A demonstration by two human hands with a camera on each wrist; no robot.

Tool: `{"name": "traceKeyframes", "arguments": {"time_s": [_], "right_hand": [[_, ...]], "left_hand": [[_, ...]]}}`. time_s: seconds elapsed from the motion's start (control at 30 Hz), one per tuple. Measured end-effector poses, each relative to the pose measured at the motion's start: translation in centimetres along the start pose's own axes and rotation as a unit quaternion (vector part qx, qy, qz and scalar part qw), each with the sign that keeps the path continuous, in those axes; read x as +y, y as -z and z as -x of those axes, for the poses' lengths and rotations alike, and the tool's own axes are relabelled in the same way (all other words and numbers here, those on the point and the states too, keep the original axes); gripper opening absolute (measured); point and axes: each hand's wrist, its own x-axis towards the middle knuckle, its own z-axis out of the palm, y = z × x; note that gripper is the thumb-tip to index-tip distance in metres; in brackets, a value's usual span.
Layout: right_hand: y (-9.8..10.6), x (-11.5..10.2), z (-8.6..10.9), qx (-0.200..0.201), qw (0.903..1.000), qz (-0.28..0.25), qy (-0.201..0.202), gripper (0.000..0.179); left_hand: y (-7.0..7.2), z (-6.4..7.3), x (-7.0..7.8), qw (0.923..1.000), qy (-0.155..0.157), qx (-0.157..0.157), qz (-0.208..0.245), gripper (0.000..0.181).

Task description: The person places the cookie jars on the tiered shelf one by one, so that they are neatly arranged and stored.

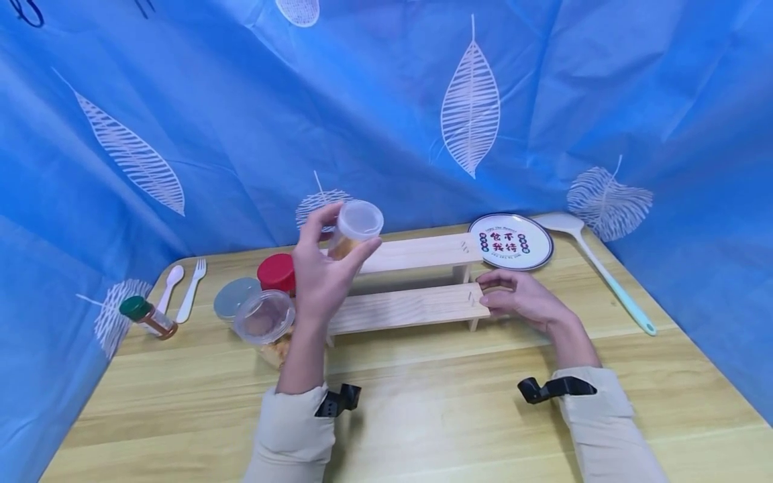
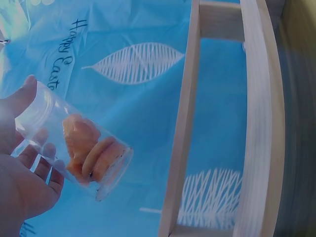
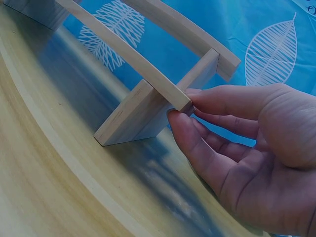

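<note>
My left hand (image 1: 321, 282) grips a clear plastic jar (image 1: 359, 221) with a translucent lid, raised above the left end of a two-step wooden rack (image 1: 417, 305). In the left wrist view the jar (image 2: 94, 143) is tilted, and several orange-brown pieces of food (image 2: 81, 145) lie toward its bottom. My right hand (image 1: 525, 302) pinches the right end of the rack's lower board between thumb and fingers; the right wrist view shows this board end (image 3: 180, 98) close up. Part of the rack's left end is hidden behind my left hand.
Left of the rack stand a red-lidded jar (image 1: 278, 272), a grey-lidded jar (image 1: 235, 298) and a clear-lidded jar (image 1: 266, 318). Farther left lie a green-capped bottle (image 1: 147, 316), a spoon (image 1: 171, 285) and a fork (image 1: 192, 292). A plate (image 1: 512, 243) and a long-handled ladle (image 1: 604, 272) are at right.
</note>
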Motion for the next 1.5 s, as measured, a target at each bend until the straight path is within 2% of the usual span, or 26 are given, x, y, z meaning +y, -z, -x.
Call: {"name": "traceKeyframes", "arguments": {"time_s": [0.2, 0.5, 0.77, 0.87, 1.1, 1.33, 1.5], "right_hand": [[-0.1, 0.3, 0.0, 0.001, 1.0, 0.004, -0.001, 0.06], [0.0, 0.3, 0.2, 0.005, 1.0, 0.007, 0.002, 0.059], [0.2, -0.2, 0.0, 0.003, 0.9998, 0.017, 0.006, 0.059], [0.0, -0.1, 0.0, 0.003, 0.9998, 0.017, 0.001, 0.059], [-0.5, 0.1, 0.0, -0.002, 0.9998, 0.019, -0.003, 0.058], [-0.3, -0.3, 0.1, -0.001, 0.9998, 0.018, -0.001, 0.059], [-0.2, -0.3, 0.0, 0.0, 0.9998, 0.02, -0.005, 0.059]], "left_hand": [[-2.1, -0.3, -0.8, 0.9999, 0.009, -0.013, 0.006, 0.062], [-5.6, -1.1, -1.5, 0.9973, 0.041, -0.033, 0.051, 0.06], [-8.4, -1.5, -2.7, 0.9877, 0.118, -0.039, 0.094, 0.059], [-9.3, -1.4, -3.3, 0.9838, 0.137, -0.042, 0.108, 0.058], [-10.1, -1.4, -4.5, 0.9762, 0.164, -0.07, 0.124, 0.057], [-10.7, -1.2, -5.4, 0.9595, 0.209, -0.16, 0.102, 0.062], [-11.1, -1.0, -5.6, 0.9601, 0.205, -0.165, 0.094, 0.061]]}}
